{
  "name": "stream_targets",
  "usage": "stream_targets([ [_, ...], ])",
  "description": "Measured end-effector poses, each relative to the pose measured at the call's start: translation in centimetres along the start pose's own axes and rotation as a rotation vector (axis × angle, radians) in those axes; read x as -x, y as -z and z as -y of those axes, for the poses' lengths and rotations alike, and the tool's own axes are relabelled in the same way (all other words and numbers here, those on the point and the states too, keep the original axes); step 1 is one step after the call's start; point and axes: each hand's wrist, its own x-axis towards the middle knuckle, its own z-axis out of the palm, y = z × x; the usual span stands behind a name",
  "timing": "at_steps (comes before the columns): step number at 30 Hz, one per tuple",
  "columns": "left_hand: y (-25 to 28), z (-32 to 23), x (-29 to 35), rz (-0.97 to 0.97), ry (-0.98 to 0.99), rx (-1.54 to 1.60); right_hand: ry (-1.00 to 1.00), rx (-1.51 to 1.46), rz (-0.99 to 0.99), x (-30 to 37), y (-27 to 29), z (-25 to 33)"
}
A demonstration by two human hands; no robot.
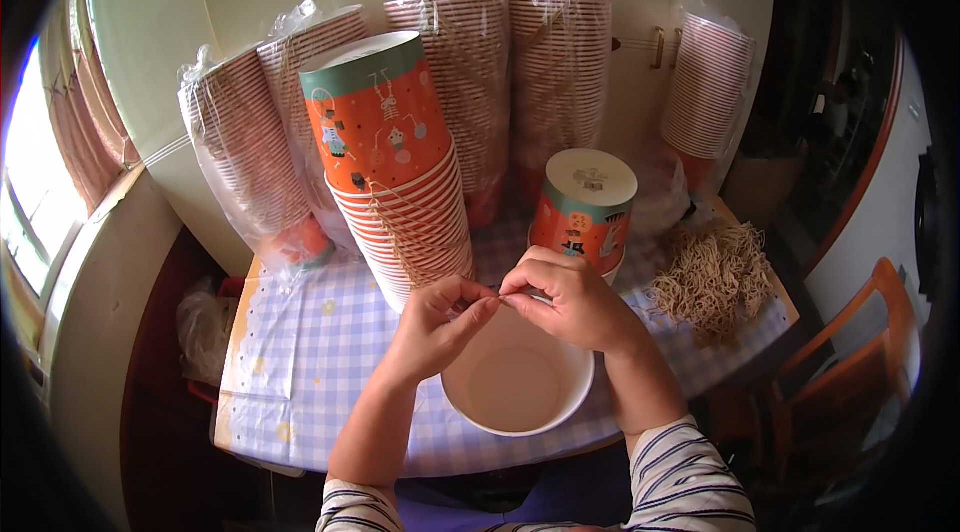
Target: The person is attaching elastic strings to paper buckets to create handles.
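Observation:
My left hand [438,324] and my right hand [572,298] meet fingertip to fingertip, each pinched closed. Between them is something small and dark that I cannot make out. Just below, a paper bucket [525,390] with a white inside stands with its mouth toward me, its far rim hidden by my hands. Behind my left hand rises a tall stack of upside-down orange and green paper buckets [385,132], with tan cords [400,232] hanging down its side. A shorter upside-down stack of the same buckets [583,207] stands behind my right hand.
A loose heap of tan cords [715,282] lies on the right of the checked tablecloth [310,362]. Several plastic-wrapped bucket stacks [450,82] line the back, with another wrapped stack [710,82] at the far right. A wooden chair [850,362] stands right of the table.

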Motion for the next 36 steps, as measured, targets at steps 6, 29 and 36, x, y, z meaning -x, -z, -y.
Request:
stream_targets([
  [6,0.3,-0.2,0.1,0.021,-0.011,-0.032,0.021,-0.001,0.007,0.0,-0.2,-0.2],
  [29,-0.2,-0.8,0.4,-0.064,-0.211,-0.163,0.055,0.062,-0.042,0.3,-0.4,0.5],
  [36,-0.8,-2.5,0.7,-0.083,-0.357,-0.302,0.100,0.067,-0.063,0.6,0.0,1.7],
])
